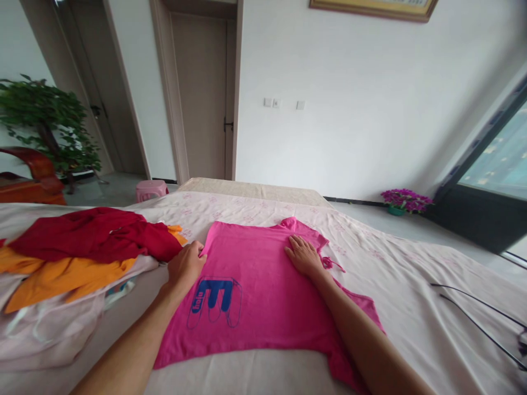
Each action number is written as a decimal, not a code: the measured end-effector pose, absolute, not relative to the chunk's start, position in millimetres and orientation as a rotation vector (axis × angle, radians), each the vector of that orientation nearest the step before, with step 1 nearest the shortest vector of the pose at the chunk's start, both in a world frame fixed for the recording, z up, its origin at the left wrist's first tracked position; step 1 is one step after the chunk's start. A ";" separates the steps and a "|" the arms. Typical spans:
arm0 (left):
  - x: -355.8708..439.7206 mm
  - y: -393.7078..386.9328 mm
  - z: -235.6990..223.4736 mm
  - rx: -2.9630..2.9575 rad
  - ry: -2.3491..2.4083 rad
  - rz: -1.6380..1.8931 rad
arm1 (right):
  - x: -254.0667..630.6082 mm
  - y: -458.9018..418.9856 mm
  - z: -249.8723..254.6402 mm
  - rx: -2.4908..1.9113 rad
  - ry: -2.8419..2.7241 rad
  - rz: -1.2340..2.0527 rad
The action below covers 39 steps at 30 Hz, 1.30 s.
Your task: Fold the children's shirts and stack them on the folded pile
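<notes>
A bright pink T-shirt (263,296) lies spread sideways on the patterned sheet, its blue printed letter facing up near the hem side. My left hand (188,263) is closed on the shirt's left edge, with the fingers curled around the cloth. My right hand (303,255) rests flat on the upper right of the shirt, fingers stretched out, close to a small pink tie at the neck side. The lower right sleeve is partly hidden under my right forearm.
A heap of red clothing (99,233), orange cloth (78,274) and pale garments sits to the left. Eyeglasses (486,307) lie on the sheet (415,274) at the right. Beyond are a pink stool (151,189), a potted plant (45,120) and purple flowers (405,200).
</notes>
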State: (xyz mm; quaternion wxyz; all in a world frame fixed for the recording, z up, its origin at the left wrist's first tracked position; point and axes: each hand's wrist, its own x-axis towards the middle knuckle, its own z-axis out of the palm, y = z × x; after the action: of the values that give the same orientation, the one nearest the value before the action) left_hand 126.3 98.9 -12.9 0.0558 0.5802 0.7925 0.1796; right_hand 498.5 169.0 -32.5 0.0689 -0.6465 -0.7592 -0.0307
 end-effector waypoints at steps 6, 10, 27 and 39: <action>137.1 87.8 -11.8 1.982 2.384 0.633 | 499.3 169.9 -33.1 -1.933 -2.297 -0.095; 137.8 85.1 -8.8 2.023 2.381 0.631 | 498.9 169.5 -31.5 -1.958 -2.301 -0.086; 113.9 97.0 -1.3 1.733 2.228 0.757 | 499.3 169.6 -31.0 -1.927 -2.301 -0.090; 92.3 107.6 -16.1 1.520 2.008 0.792 | 496.3 164.3 -25.8 -1.934 -2.272 -0.041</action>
State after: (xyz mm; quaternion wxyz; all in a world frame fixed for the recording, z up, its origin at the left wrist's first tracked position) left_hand 92.3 107.6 -16.1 0.2481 0.5578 0.7367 0.2907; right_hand 496.3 164.3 -25.8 0.0787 -0.6461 -0.7591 -0.0135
